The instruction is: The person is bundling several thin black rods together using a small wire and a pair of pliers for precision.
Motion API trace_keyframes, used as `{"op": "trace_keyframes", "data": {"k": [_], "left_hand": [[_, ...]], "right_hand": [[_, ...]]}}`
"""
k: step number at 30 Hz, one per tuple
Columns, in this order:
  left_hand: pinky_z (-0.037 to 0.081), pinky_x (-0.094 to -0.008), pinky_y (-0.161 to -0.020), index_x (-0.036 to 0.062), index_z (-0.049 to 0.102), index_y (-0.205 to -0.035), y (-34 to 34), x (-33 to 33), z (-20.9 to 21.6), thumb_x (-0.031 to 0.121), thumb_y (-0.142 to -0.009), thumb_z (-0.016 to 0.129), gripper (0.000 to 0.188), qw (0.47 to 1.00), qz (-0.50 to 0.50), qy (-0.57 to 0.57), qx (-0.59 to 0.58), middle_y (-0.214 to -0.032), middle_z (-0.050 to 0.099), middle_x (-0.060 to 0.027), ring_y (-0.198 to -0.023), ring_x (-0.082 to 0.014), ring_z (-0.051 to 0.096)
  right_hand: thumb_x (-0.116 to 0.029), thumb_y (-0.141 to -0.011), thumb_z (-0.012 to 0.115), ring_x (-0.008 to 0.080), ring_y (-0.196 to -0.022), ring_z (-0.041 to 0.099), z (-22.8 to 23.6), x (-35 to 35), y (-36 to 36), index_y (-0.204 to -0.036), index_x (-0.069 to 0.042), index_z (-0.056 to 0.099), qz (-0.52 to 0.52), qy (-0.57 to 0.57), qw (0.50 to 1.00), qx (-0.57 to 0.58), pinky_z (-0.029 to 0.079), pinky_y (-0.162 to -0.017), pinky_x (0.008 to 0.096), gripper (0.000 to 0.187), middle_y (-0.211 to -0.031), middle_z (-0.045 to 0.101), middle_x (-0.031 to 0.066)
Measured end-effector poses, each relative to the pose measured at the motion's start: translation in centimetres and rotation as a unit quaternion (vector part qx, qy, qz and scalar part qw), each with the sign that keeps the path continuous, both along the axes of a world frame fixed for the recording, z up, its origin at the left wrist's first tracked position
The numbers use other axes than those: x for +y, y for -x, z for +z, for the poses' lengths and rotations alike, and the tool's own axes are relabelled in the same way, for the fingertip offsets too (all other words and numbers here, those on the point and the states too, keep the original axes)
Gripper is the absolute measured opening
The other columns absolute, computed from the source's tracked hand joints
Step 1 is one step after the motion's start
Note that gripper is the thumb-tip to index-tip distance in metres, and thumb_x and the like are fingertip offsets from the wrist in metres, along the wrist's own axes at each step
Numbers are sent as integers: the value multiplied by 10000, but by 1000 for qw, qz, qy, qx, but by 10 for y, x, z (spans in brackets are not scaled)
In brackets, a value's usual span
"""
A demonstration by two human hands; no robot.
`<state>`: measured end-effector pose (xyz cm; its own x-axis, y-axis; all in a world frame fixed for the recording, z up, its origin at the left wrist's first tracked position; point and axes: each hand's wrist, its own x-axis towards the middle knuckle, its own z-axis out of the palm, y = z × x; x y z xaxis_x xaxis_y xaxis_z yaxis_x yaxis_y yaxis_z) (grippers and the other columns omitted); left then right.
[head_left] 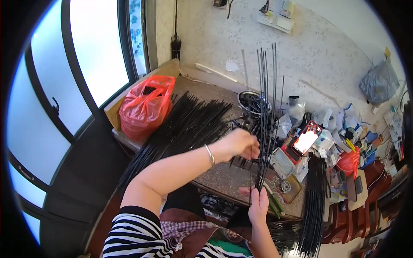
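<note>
On the speckled brown worktop (223, 178), at left, a bulging red plastic bag (144, 109); beside it, a broad heap of thin black rods (185, 129). The person's left hand (240, 145) is just beside an upright, loosely fanned sheaf of slender black rods (262, 165), fingers curled (whether they grip anything, cannot tell). Right hand (258, 208), lower, closed around the sheaf's bottom ends. Farther right: red-edged smartphone (306, 139), screen lit, then a long black rod bundle (314, 206) overhanging the worktop edge.
</note>
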<state>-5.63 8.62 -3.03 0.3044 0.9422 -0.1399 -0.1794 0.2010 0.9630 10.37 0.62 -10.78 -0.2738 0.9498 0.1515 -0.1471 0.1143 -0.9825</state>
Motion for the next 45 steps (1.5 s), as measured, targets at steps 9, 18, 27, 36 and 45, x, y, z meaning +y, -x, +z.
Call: {"op": "trace_keyframes", "data": {"k": [9,18,27,36,45], "left_hand": [[210,-189,-322,30,499,-670,99,22,42,230,-757,384,247,924,239,-154,256,-471,348,33,-369,-48,268],[431,-320,-583,5,520,-770,103,-52,-62,252,-662,532,270,630,289,-245,678,-722,530,-119,-683,-235,519],[415,-273,-681,-23,462,-902,-40,-23,-9,163,-759,448,235,973,-1,-33,-228,-824,527,-110,-763,-185,518],[421,-240,-598,47,533,-840,-40,-53,-27,95,-673,541,174,948,-75,-273,148,-723,559,-84,-631,-114,533],[429,-303,-533,73,542,-784,-26,-68,-114,136,-613,582,186,807,-54,-507,299,-714,529,-109,-603,-248,513]], "right_hand": [[-158,-810,313,46,-325,294,10,-2,-10,-852,-29,389,28,25,999,8,225,-300,148,155,-471,374,10],[-185,-813,309,54,-326,298,3,-9,-15,-869,-29,383,65,48,996,40,233,-302,152,181,-468,376,15],[-57,-774,371,118,-554,459,-22,-13,-22,-842,-31,387,151,82,985,-17,391,-541,233,75,-623,466,54],[-512,-746,206,266,-958,403,2,15,-23,-985,15,419,62,320,924,198,304,-827,366,616,-993,455,144],[-502,-748,248,313,-950,411,34,98,14,-1060,11,312,15,339,936,89,341,-786,383,604,-1054,388,211]]}}
